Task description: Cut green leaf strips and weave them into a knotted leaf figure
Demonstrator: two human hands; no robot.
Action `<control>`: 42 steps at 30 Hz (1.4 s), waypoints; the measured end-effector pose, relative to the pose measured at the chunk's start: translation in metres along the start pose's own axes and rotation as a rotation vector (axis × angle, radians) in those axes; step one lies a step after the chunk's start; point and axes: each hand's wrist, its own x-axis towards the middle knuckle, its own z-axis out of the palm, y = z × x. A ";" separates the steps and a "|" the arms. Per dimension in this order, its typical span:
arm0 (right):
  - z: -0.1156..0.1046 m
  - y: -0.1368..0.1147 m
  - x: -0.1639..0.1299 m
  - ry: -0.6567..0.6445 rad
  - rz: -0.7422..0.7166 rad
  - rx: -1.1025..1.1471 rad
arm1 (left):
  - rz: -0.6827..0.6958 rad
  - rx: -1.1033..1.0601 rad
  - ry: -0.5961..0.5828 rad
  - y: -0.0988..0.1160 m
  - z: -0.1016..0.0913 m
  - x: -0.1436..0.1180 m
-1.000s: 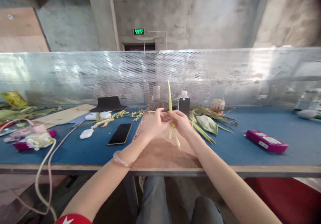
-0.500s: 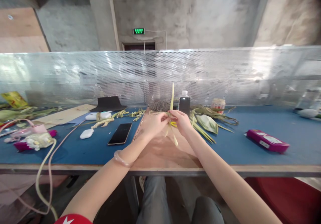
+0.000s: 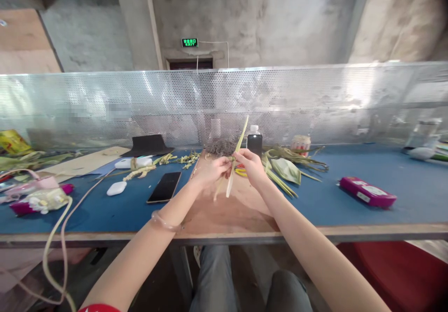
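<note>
A long, narrow, pale yellow-green leaf strip (image 3: 237,151) stands tilted above the brown board, its tip leaning to the right near the dark bottle; its lower ends hang loose below, splayed down and left, just over the board

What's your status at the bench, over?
Both hands, left hand and right hand, pinching one pale leaf strip above the brown board. Strip tilted, tip up-right. Phone left of the board, leaf pile right; neither touching.
</note>
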 end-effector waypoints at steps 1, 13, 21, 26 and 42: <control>0.000 -0.002 0.000 0.004 -0.014 -0.010 | 0.003 0.003 0.010 0.000 0.000 0.000; 0.005 -0.004 -0.004 0.029 -0.081 -0.053 | 0.116 0.199 0.112 0.015 0.007 -0.003; 0.004 -0.004 -0.006 0.053 -0.091 -0.048 | 0.132 0.296 0.151 0.023 0.014 -0.009; 0.004 -0.007 -0.007 0.018 -0.085 -0.037 | 0.114 0.288 0.188 0.023 0.014 -0.009; 0.002 -0.005 -0.006 0.019 -0.034 -0.031 | 0.084 0.254 0.166 0.014 0.007 -0.007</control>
